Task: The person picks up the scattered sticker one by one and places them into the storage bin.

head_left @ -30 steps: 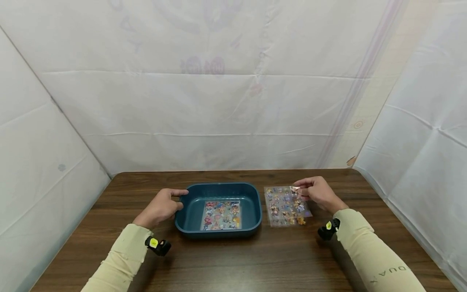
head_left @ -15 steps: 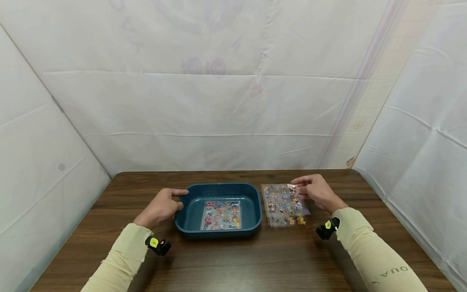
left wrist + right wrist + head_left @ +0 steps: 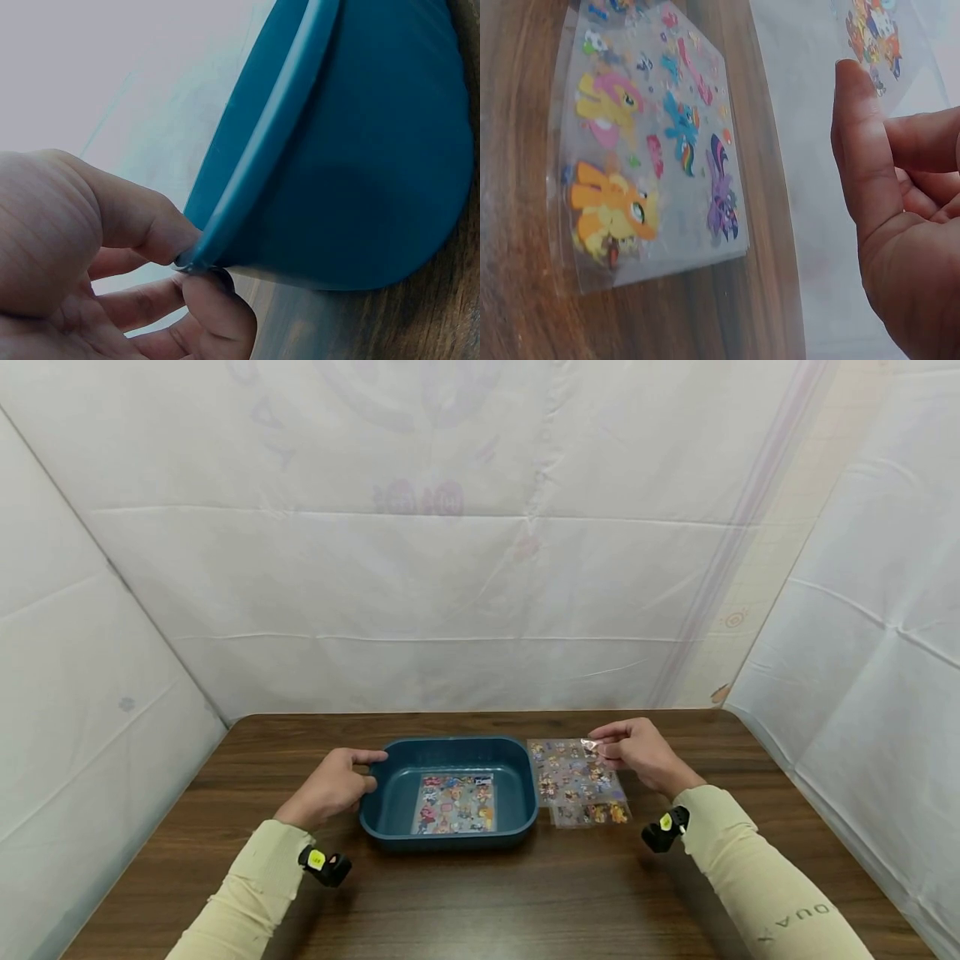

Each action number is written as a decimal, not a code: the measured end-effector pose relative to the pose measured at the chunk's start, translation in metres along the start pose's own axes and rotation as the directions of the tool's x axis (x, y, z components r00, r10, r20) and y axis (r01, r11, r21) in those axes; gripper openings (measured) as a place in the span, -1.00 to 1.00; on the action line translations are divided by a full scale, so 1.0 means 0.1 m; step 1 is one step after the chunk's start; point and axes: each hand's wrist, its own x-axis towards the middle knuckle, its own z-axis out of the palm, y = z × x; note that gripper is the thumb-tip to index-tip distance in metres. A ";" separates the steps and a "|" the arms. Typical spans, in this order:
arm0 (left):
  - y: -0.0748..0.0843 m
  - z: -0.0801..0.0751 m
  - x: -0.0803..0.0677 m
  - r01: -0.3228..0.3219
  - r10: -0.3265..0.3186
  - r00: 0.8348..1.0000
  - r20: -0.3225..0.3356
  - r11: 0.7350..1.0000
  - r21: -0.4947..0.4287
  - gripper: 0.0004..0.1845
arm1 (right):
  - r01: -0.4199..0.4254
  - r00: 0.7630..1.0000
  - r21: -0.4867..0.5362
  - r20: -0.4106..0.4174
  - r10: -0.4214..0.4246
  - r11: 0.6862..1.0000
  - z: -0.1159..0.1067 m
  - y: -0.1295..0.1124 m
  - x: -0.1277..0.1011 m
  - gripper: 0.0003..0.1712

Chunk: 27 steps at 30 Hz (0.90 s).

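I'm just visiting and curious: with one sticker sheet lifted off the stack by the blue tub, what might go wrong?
The right hand pinches only a corner of the top sticker sheet, so the floppy sheet could slip or crease. It might drag the sheet beneath along. The left hand pinches the tub by its rim only; a bump might shift it.

I sit at a dark brown wood-grain surface (image 3: 480, 902) with a rounded far corner on the right. White sheeting (image 3: 465, 577) hangs around me on three sides, creased in horizontal folds, with faint printed shapes showing through near the top. The left panel (image 3: 82, 693) slants toward me, and so does the right panel (image 3: 870, 677). A pale pink-and-cream stripe (image 3: 738, 527) runs diagonally down where the back meets the right side. The light is soft and even.
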 end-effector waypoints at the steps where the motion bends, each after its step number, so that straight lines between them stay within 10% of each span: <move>1: 0.00 0.00 0.00 0.001 -0.001 1.000 0.000 1.000 0.000 -0.45 | 0.000 1.000 0.002 0.001 0.000 1.000 0.01 0.00 0.00 -0.58; 27: 0.01 0.01 -0.01 0.008 -0.007 1.000 -0.017 1.000 0.014 -0.46 | -0.018 1.000 -0.032 0.000 0.018 0.999 0.34 -0.19 0.04 -0.61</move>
